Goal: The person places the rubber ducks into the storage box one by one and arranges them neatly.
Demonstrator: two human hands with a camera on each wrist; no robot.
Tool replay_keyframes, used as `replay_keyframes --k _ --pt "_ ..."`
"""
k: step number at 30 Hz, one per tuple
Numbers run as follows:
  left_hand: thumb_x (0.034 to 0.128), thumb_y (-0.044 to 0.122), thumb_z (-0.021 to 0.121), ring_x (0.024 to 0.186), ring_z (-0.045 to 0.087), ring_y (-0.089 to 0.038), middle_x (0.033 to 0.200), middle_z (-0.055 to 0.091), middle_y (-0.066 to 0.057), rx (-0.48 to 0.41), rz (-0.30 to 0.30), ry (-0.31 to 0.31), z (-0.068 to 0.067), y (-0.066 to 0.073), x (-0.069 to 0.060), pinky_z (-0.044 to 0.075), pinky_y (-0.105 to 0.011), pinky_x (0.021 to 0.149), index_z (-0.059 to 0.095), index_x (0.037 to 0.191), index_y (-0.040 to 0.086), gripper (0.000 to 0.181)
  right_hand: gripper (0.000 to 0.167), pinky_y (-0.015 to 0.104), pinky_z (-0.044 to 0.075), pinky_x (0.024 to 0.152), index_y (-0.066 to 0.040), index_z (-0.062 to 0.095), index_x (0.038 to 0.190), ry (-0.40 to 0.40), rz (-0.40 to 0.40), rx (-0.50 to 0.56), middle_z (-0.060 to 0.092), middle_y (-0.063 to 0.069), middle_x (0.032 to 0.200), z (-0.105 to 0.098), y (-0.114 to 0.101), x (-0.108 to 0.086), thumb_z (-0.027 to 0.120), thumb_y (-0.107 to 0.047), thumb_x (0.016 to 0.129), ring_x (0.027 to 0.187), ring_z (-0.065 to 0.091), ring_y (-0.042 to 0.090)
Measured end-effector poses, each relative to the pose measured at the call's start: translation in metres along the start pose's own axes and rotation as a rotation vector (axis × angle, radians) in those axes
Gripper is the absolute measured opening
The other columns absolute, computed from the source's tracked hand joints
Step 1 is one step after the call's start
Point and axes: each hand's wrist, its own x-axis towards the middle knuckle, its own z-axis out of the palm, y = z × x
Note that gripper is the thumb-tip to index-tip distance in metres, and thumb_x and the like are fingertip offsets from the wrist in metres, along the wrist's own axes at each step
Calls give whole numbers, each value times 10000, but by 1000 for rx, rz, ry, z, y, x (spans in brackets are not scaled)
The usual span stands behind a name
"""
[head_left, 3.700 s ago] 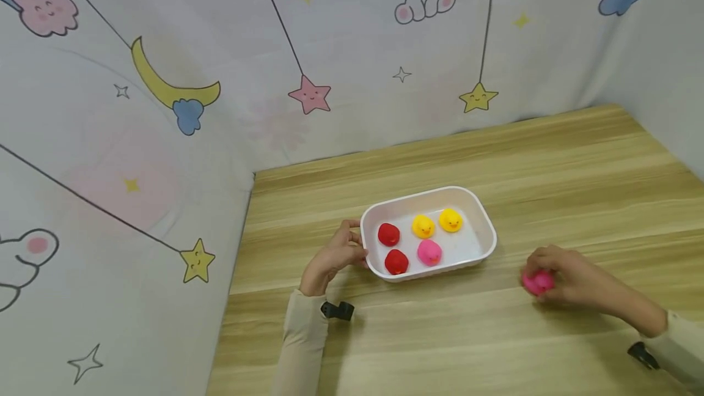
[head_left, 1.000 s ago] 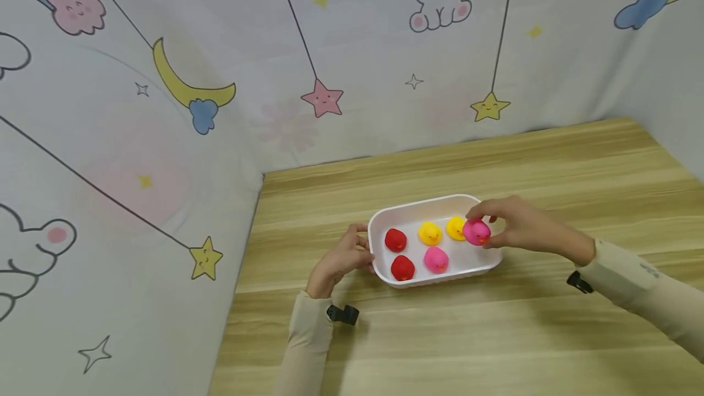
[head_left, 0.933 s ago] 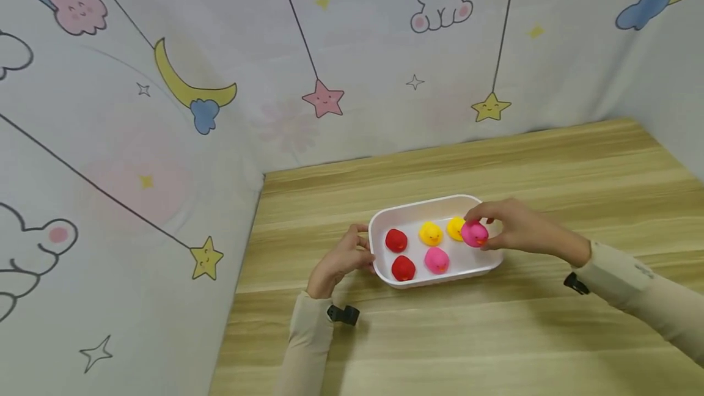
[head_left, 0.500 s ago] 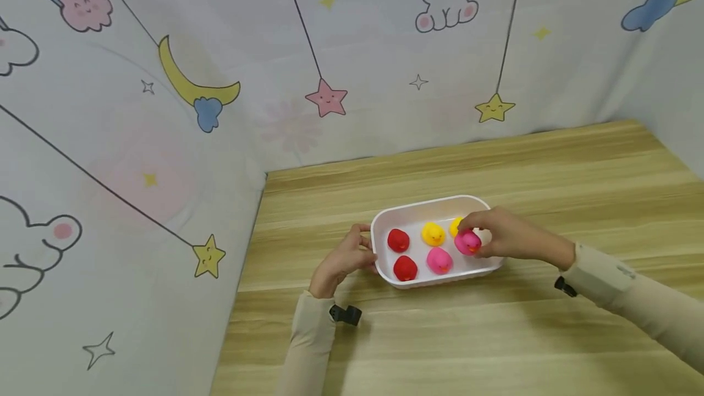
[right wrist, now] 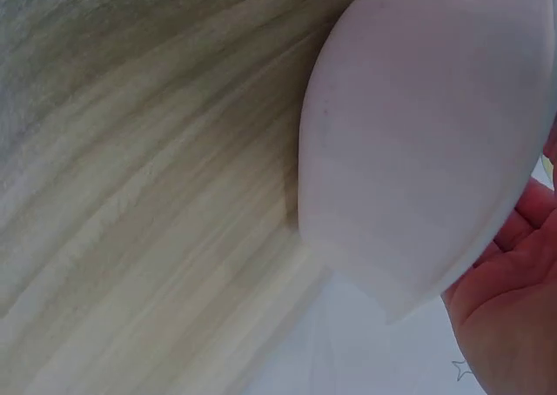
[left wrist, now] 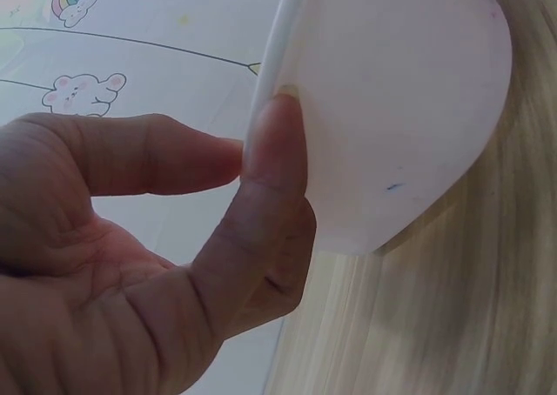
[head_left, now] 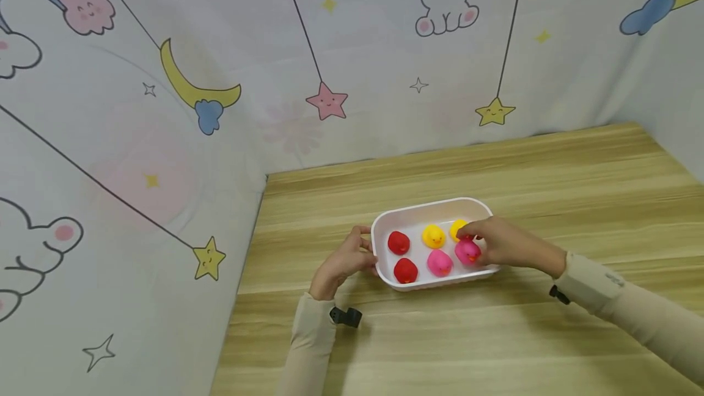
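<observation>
A white plastic tray (head_left: 420,216) stands on the table with several rubber ducks in it. At its left end, my left hand (head_left: 342,264) pinches the rim; the left wrist view has the thumb and a finger at the edge of the tray wall (left wrist: 400,108). My right hand (head_left: 503,243) reaches over the right end and holds a pink duck (head_left: 467,253) low inside the tray. Beside that duck sits another pink duck (head_left: 439,263). Behind them are a yellow duck (head_left: 434,236) and a second yellow duck (head_left: 457,228), partly covered. Two red ducks (head_left: 398,242) lie at the left.
The wood-grain table (head_left: 440,341) extends around the tray on every side. A white cloth (head_left: 374,127) printed with cartoon stars and rabbits hangs behind it and along the left. In the right wrist view, the tray's outer wall (right wrist: 426,143) hides the right fingertips.
My right hand picked up the pink duck from the table right of the tray, carried it over the rim and lowered it beside the other pink one. My left hand stays at the rim.
</observation>
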Motion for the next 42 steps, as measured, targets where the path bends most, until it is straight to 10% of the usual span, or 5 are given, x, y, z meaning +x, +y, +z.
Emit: replay_keyframes --k 30,37,42 --pt "842 -164 545 621 605 -195 1008 478 -208 -46 -16 7 -5 1 -7 649 -351 638 241 1403 -104 640 383 330 596 750 -18 726 1109 -52 43 -62 712 36 1005 6 -10 8 841 2 744 816 592 165" --pt "853 -172 529 610 603 -204 1013 457 -207 -64 -27 33 -4 0 -9 645 -334 603 244 1402 -96 623 384 539 588 888 16 686 1174 72 23 -14 701 140 1148 -15 -22 -8 786 32 803 1032 655 340" --pt "853 -169 531 614 600 -209 1002 446 -182 -57 -31 41 -5 0 -9 649 -360 613 244 1410 -97 631 427 422 577 935 -6 665 1208 312 -25 -30 696 120 1172 -31 -22 -24 810 12 807 1068 648 326"
